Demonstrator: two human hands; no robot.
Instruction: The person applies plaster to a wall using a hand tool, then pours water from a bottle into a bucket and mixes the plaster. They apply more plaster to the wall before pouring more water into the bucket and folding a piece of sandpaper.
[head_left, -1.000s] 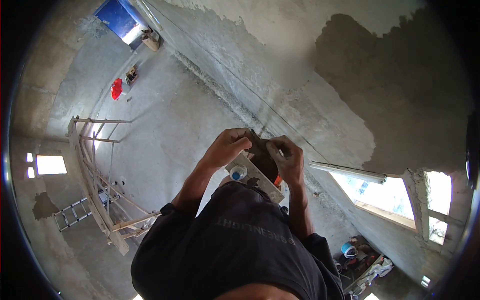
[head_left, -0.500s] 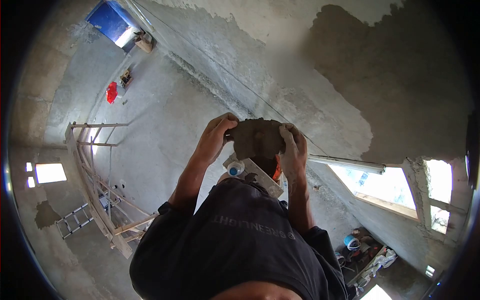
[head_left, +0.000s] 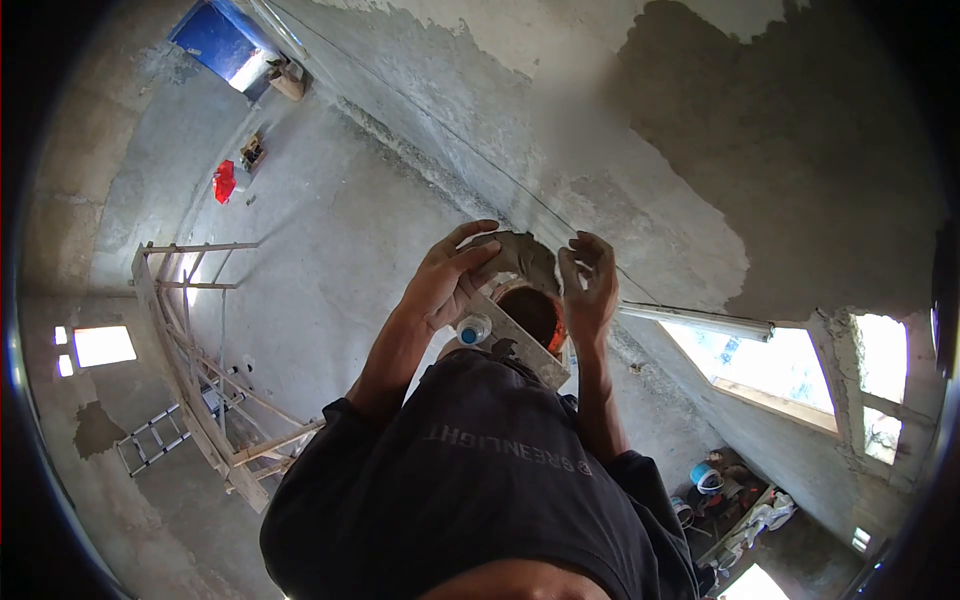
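Observation:
A flat, dark grey-brown piece coated in mortar (head_left: pixel 528 256), bent and ragged along its edge, is up in front of my chest. My left hand (head_left: pixel 455 275) grips its left end, thumb laid over the near face. At the other end my right hand (head_left: pixel 588 285) is beside the piece, fingers raised and apart, with grey mortar smears on the skin. Below the hands is an orange bucket (head_left: pixel 557 330) with a dark inside. A mortar-marked board (head_left: pixel 535 362) lies in front of it, and a clear bottle with a blue cap (head_left: pixel 473 331) stands at the board's left end.
Wet dark plaster (head_left: pixel 800 150) covers part of the wall ahead. A wooden scaffold frame (head_left: pixel 185 370) and a ladder (head_left: pixel 155 440) stand at left. At lower right a blue bucket (head_left: pixel 706 478) is among clutter. A window opening (head_left: pixel 765 370) is on the right.
The mortar-coated piece, earlier spread flat between both hands, is now bent and tilted, uncovering the bucket. My right hand's fingers have come off its edge; the left hand has turned with it.

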